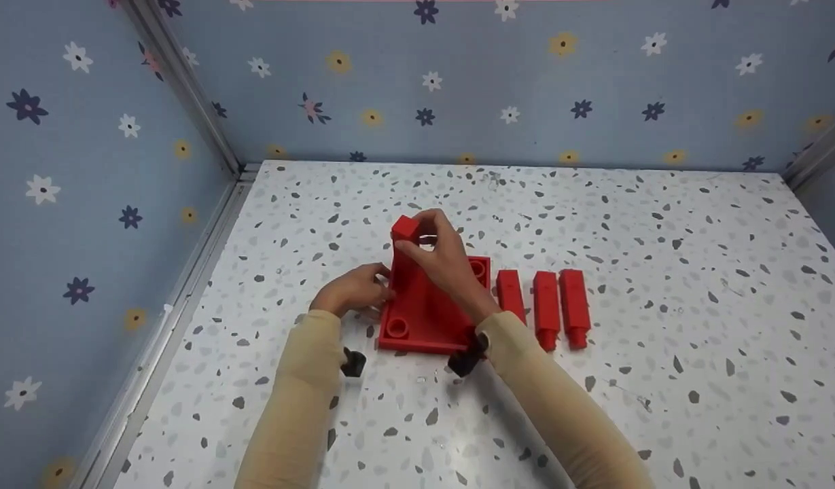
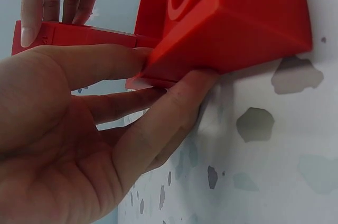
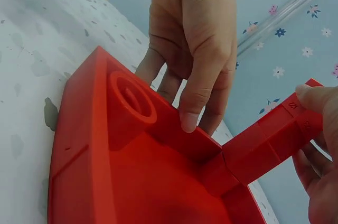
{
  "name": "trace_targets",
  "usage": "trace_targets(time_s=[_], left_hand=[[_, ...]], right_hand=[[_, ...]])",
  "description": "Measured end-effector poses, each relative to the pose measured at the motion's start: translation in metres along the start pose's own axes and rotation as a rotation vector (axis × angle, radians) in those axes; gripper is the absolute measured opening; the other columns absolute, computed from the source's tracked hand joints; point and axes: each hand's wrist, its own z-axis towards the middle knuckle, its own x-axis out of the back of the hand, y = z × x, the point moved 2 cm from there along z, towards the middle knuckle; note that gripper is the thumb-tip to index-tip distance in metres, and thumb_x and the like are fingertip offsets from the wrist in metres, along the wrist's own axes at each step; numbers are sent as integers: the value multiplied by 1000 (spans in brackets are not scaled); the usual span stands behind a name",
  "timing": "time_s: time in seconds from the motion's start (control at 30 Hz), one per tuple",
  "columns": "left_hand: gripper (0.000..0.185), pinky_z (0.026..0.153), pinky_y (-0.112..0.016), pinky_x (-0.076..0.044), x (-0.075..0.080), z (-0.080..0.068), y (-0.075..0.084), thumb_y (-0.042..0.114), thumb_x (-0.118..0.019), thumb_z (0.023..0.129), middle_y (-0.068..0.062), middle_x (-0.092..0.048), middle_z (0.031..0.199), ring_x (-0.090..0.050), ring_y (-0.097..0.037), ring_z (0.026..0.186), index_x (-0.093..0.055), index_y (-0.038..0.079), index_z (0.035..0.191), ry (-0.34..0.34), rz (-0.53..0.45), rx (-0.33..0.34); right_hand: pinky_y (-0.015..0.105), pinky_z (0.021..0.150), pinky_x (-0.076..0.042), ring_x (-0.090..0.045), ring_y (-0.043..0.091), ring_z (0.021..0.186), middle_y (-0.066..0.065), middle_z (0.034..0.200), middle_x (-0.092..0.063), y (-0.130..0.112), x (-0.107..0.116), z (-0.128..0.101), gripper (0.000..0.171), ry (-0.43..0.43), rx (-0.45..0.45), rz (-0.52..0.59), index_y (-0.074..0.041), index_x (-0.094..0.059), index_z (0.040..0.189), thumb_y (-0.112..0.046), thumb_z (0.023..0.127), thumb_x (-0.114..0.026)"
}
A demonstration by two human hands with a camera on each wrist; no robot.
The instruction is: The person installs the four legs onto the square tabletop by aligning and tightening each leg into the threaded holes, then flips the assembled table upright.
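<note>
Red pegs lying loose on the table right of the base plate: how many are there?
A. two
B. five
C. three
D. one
C. The head view shows three red pegs lying side by side right of the red base plate, while the right hand holds a fourth peg upright at the plate and the left hand steadies its edge.

Red peg (image 1: 405, 234) upright (seemingly socketed) in red base (image 1: 424, 319).
</note>
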Motion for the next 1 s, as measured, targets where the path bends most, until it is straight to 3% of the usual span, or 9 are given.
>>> trace_targets(time_s=[0.2,0.47,0.73,0.83,1.0], left_hand=[[45,77,-31,-54,0,0,0,19,-57,91,-13,-56,118,-61,-22,95,-46,10,134,-9,-4,4],[47,79,-33,-54,0,1,1,20,-57,91,-13,-55,119,-61,-23,95,-46,11,135,-9,-7,17],[45,81,-34,-52,-1,1,0,21,-58,90,-12,-57,117,-62,-22,96,-48,12,133,-3,14,17],[45,81,-33,-53,-1,0,0,20,-57,91,-12,-56,117,-62,-22,96,-47,11,134,-5,3,13],[46,81,-34,-55,0,-2,0,18,-57,91,-13,-55,118,-63,-22,95,-45,12,136,-14,-53,29]], right_hand=[[35,94,-48,-55,14,107,-2,116,-59,2,0,0,43,0,-12,2,-18,-47,121,-25,86,-70],[38,103,-43,-49,13,119,-5,129,-54,4,5,-1,56,-49,-49,60,-21,-44,135,-33,86,-70],[37,106,-42,-47,27,126,14,144,-44,-9,11,-1,54,-187,7,245,-5,-38,144,-7,93,-58],[34,103,-44,-49,29,123,16,144,-44,-21,13,-5,55,-228,-2,253,-2,-36,145,-1,93,-53],[31,98,-46,-52,25,115,16,136,-50,-30,12,-7,53,-226,-14,224,0,-39,143,0,92,-53]])
